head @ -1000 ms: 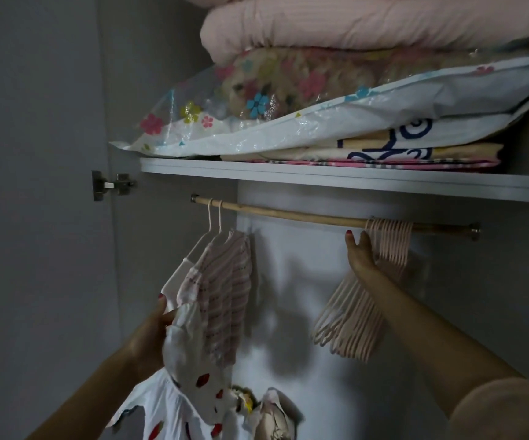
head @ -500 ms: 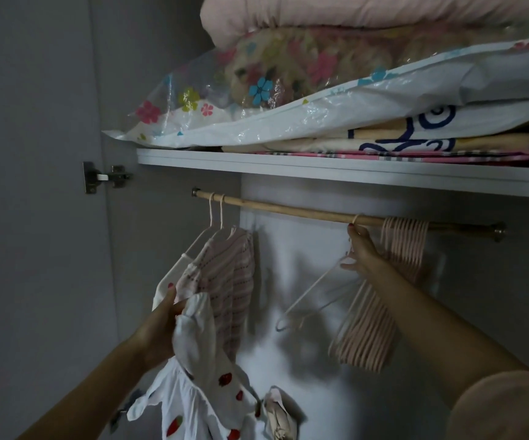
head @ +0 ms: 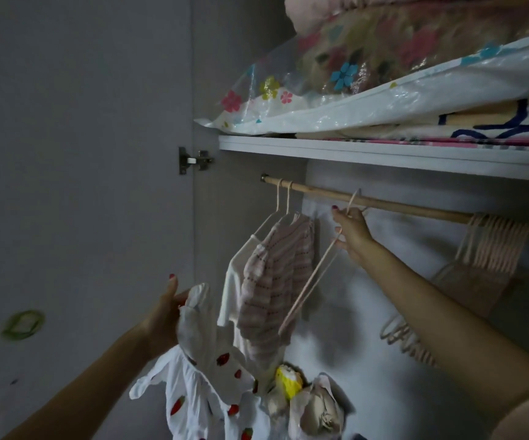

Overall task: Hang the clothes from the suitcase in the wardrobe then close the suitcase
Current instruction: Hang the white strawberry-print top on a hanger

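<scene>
Now that your right hand (head: 353,235) has pulled one empty hanger (head: 312,281) left from the bunch (head: 495,246) and grips it, the strawberry dress (head: 206,369) pinched in your left hand (head: 164,315) can go on next.

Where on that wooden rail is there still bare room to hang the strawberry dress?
The rail is bare between the two hung garments at its left end and the bunch of empty hangers at the right; the right hand holds a pink hanger there. The left hand grips the strawberry dress. The shelf above is crowded with bedding.
</scene>
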